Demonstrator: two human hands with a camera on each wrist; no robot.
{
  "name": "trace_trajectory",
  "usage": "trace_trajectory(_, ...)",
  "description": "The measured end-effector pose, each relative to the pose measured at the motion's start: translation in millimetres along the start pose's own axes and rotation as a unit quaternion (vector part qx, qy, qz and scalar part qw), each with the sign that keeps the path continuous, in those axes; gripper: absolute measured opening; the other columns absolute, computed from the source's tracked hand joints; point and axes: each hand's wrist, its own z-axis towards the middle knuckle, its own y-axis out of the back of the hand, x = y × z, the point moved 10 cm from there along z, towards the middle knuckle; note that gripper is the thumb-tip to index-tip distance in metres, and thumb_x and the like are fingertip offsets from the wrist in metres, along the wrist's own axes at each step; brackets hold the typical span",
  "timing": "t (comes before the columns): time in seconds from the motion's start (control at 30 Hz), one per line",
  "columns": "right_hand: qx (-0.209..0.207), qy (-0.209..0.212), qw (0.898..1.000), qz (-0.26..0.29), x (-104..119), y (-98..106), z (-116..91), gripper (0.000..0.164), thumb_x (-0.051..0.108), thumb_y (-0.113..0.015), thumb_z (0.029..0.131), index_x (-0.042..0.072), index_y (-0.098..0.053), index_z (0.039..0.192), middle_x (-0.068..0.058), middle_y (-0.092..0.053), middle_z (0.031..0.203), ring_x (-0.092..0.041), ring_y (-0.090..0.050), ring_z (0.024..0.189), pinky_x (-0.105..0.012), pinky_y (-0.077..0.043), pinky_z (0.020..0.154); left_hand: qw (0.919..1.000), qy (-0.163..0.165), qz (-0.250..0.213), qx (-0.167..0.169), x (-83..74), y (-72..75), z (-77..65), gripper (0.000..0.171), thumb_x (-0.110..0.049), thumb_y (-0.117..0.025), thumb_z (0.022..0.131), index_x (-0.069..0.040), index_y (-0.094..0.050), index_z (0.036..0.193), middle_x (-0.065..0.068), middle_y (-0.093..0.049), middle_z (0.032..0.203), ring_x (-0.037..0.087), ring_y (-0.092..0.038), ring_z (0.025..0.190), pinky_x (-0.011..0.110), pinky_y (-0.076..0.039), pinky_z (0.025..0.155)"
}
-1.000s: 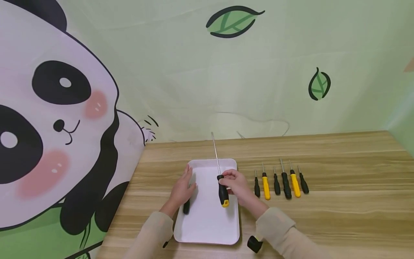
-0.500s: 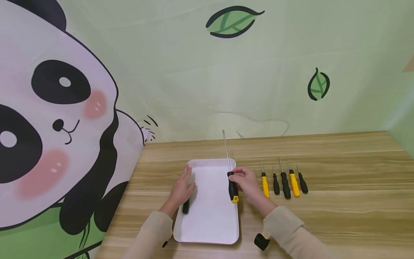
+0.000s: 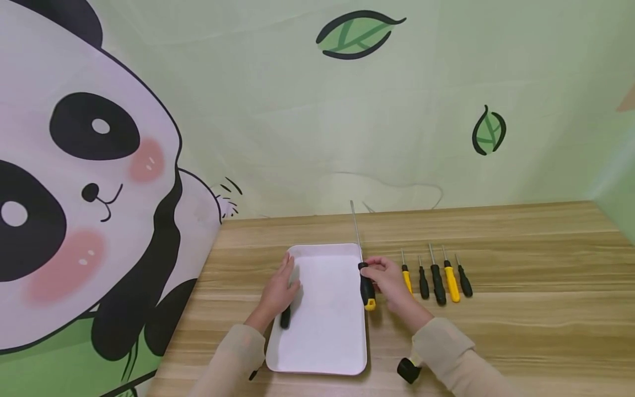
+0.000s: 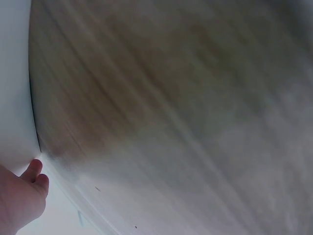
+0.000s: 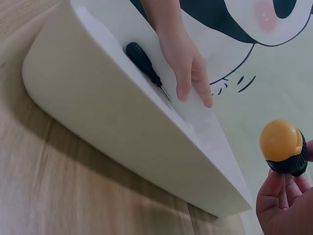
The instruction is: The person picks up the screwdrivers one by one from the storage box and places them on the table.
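My right hand (image 3: 392,284) pinches a black screwdriver (image 3: 367,289) with a yellow handle end near the top of its handle. Its long metal shaft points away from me, and it overlaps the right rim of a white tray (image 3: 327,342) in the head view. The right wrist view looks at the yellow end of the handle, above the tray's rim level. My left hand (image 3: 278,289) rests at the tray's left rim, fingers straight. Inside the tray by that side lies a small black screwdriver (image 5: 141,58), partly covered by the left hand in the head view.
Right of the tray, several screwdrivers stand in a row on the wooden table (image 3: 536,309), among them a yellow one (image 3: 452,284) and a black one (image 3: 438,285). My right hand covers the row's left end. A panda-print cloth (image 3: 278,110) hangs behind the table.
My right hand has carried the screwdriver rightward, from above the middle of the tray to its right rim. My left hand stays in the same place.
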Motion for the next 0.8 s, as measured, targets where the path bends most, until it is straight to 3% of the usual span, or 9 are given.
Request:
trace_trajectory(0.2,-0.008,-0.005,1.0,0.002,0,11,2,0.029,0.004,-0.058,0.077,-0.004,-0.051,0.104,0.006,-0.056,0.073,-0.007,-0.052,0.056,-0.02,-0.045,0.05,1.0,-0.003,0.0,-0.002,1.2,-0.6,0.1,0.061,-0.019,-0.051,0.087,-0.004,-0.024,0.139,0.006,-0.014,0.149,0.03,-0.03,0.129,0.044,-0.033,0.1)
trace_trajectory(0.8,-0.02,-0.011,0.999,-0.038,3,47,7,0.032,0.009,-0.056,0.082,-0.003,-0.049,0.111,0.003,-0.057,0.081,-0.009,-0.05,0.064,-0.021,-0.044,0.057,1.0,0.0,-0.005,0.0,1.9,0.2,0.4,0.06,-0.02,-0.05,0.087,-0.004,-0.024,0.139,0.006,-0.013,0.149,0.031,-0.03,0.129,0.045,-0.033,0.1)
